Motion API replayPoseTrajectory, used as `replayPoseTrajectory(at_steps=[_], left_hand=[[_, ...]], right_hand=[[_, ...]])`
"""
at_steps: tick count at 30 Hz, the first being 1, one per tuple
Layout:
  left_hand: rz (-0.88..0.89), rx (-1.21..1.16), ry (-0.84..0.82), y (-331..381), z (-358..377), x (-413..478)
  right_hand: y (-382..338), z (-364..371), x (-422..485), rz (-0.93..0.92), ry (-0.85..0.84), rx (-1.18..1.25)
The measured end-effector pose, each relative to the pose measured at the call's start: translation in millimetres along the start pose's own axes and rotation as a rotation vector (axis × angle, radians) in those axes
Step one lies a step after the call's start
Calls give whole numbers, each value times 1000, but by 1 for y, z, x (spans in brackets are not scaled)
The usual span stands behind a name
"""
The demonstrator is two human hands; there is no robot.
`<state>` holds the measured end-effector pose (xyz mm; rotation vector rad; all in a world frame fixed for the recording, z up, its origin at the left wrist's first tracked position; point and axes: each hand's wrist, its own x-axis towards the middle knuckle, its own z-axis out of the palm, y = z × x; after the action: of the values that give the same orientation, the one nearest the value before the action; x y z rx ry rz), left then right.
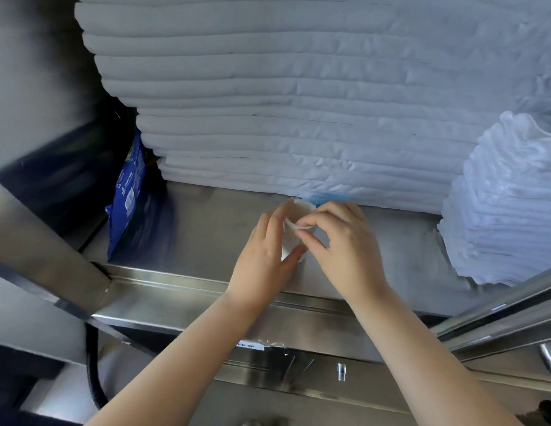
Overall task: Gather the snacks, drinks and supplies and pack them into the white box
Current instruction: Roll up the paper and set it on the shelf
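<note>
Item: small white paper cup, or a short nested stack of such cups (294, 232), held just above the brushed stainless-steel shelf (212, 222), in front of the linen; whether one cup or several cannot be told, since the hands cover most of it; rim pale and round, wall plain white, a blur of blue just behind it against the shelf.

Step in hand, as judged: gathering supplies; a cup appears to be peeled from the rest; the white box is not in view.

Left hand (263, 250): curled around the cup's side, thumb underneath, fingers closed on the wall.

Right hand (345, 241): thumb and forefinger pinched on the cup's rim; other fingers loosely bent.

Next move, as judged: a light pull at the rim without crushing the thin wall, then carriage to the box.

Surroundings: tall pile of folded white linen (299, 103) at the shelf's back; smaller stack of folded white cloths (508, 210) to the right; blue printed plastic packet (129, 195) standing at the left, well apart from the hands.
</note>
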<state>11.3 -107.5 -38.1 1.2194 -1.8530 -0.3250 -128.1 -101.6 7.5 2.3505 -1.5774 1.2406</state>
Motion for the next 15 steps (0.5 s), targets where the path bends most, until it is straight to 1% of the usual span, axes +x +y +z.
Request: replayPoseTrajectory(at_steps=[3, 9, 15], left_hand=[[-62, 9, 57, -6, -1, 7], [-139, -20, 38, -32, -13, 41], [-134, -28, 20, -60, -18, 60]], right_hand=[[-1, 13, 9, 1, 36, 31], [-4, 43, 45, -16, 36, 24], [-7, 66, 70, -7, 29, -33]])
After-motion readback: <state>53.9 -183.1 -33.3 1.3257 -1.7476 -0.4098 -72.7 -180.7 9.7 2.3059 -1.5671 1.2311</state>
